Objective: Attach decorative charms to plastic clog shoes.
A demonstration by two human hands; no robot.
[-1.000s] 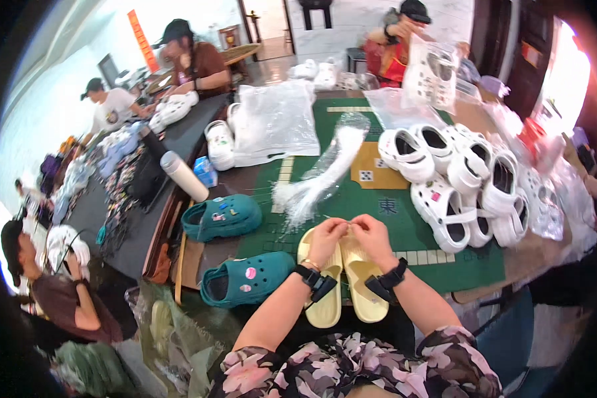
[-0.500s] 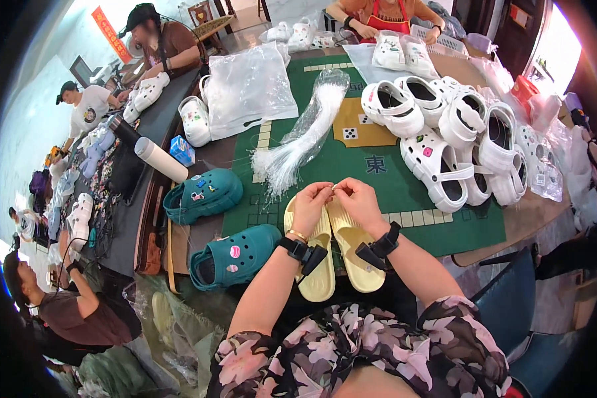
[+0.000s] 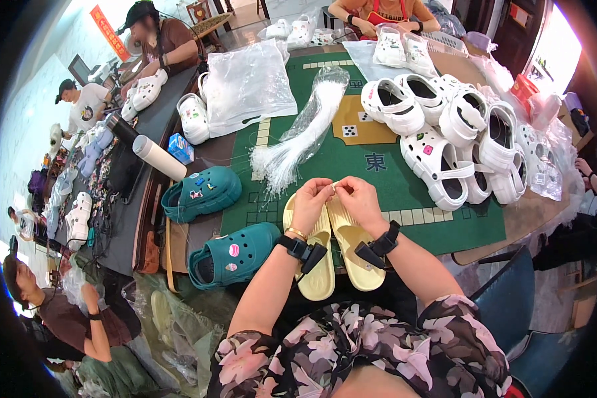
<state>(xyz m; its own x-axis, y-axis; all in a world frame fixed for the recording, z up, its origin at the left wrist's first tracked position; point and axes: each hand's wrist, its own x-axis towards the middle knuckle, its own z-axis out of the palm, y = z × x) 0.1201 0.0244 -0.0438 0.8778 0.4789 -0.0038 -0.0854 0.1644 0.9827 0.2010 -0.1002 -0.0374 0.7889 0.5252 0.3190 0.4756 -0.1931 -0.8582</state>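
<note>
A pair of pale yellow slippers (image 3: 317, 282) lies side by side at the near edge of the green mat (image 3: 391, 229). Above their toe ends, my left hand (image 3: 314, 204) and my right hand (image 3: 358, 204) meet with fingertips pinched closely together. Whatever is between the fingers is too small to make out. Just beyond the hands lies a bundle of thin white plastic strands (image 3: 298, 149) in a clear sleeve. Left of the slippers sit two teal clogs with charms, one farther off (image 3: 202, 192) and one nearer (image 3: 235, 255).
White clogs (image 3: 434, 166) are piled on the right. A clear plastic bag (image 3: 252, 83) lies at the far left of the mat, near a white bottle (image 3: 159, 158) and a small blue box (image 3: 181, 148). Co-workers sit left and across; a blue chair (image 3: 504, 298) stands right.
My hands stay pinched together in nearly the same spot over the slippers. At lower left, a co-worker has lowered an arm and now holds clear plastic.
</note>
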